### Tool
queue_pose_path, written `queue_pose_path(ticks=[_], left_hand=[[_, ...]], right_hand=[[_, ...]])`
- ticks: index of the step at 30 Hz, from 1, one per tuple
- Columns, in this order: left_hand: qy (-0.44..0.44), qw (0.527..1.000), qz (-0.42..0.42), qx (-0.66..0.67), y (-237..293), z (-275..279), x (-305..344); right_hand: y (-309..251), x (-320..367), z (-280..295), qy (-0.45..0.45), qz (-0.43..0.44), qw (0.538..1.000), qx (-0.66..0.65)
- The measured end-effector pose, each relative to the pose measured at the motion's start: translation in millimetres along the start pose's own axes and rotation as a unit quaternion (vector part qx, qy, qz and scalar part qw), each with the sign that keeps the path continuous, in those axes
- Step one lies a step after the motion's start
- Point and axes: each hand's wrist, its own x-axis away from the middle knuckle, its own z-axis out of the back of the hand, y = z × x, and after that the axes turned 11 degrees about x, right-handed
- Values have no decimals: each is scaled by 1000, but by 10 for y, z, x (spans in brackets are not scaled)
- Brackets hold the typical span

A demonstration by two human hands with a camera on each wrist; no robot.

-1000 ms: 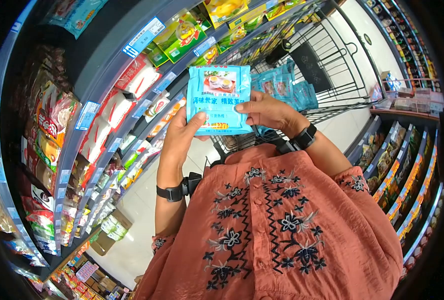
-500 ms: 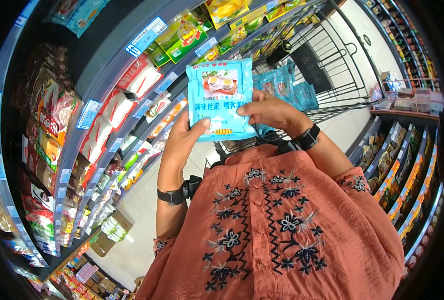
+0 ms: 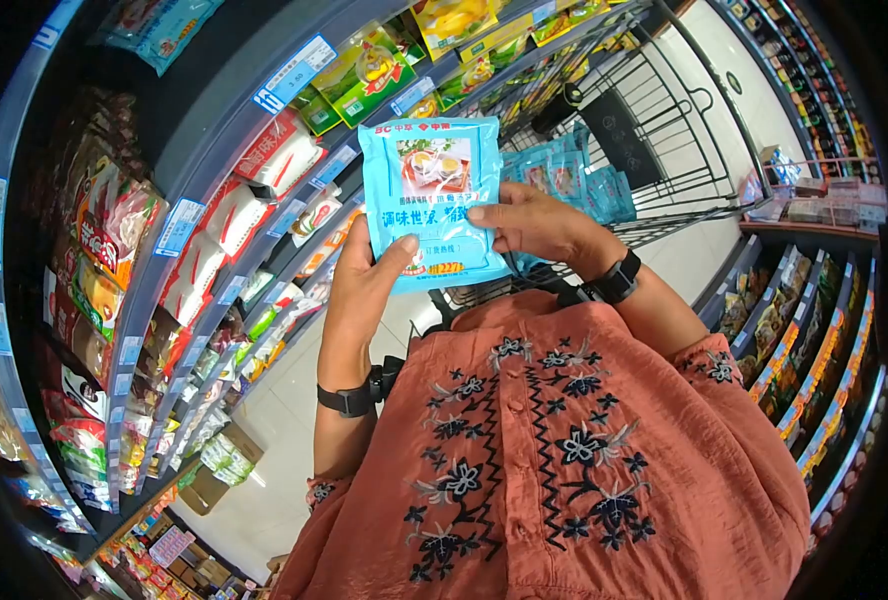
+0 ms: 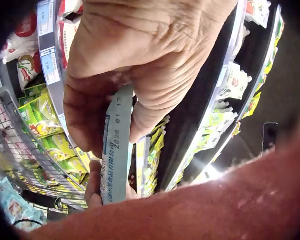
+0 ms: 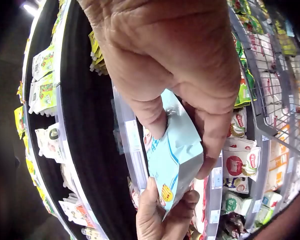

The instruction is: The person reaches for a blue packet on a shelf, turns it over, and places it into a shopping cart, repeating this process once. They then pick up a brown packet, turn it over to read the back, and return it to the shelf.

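Observation:
A light blue seasoning packet [image 3: 434,200] is held up in front of the chest, its printed face with a food picture toward the head camera. At its lower left corner my left hand [image 3: 356,290] grips it, thumb on the front and fingers behind. My right hand [image 3: 554,228] pinches the right edge, thumb tip over the printed text. In the left wrist view the packet's edge [image 4: 119,150] shows a stamped date beside the thumb. The right wrist view has the packet [image 5: 172,150] between thumb and fingers of the right hand [image 5: 175,65], with the left hand [image 5: 162,215] below.
Beyond the right hand stands a wire shopping cart [image 3: 664,130] with several similar blue packets [image 3: 564,170] in it. Shelves of bagged seasonings [image 3: 229,215] curve along the left. Another shelf rack [image 3: 784,320] stands at the right. A cardboard box [image 3: 222,468] sits on the floor.
The packet's top has swung slightly left and toward the camera, so its upper lettering shows more fully. Both hands keep their hold and have sunk a little.

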Motion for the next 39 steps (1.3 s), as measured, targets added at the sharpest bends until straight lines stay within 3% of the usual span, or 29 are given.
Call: queue_pose_path(ticks=[17, 21, 23, 30, 36, 39], left_hand=[[7, 998, -1, 65, 12, -69, 16], [10, 994, -1, 113, 33, -78, 7], [-15, 989, 51, 140, 112, -58, 7], [-2, 988, 75, 132, -9, -66, 44], [-13, 990, 47, 131, -15, -92, 72], [-12, 997, -14, 79, -62, -79, 73]], right_hand=[[-148, 194, -50, 19, 31, 998, 58], [-233, 248, -92, 6, 38, 999, -2], [-190, 222, -100, 6, 48, 997, -58], [-119, 234, -81, 8, 31, 998, -47], [-141, 282, -110, 14, 43, 999, -27], [-230, 350, -135, 26, 56, 998, 12]])
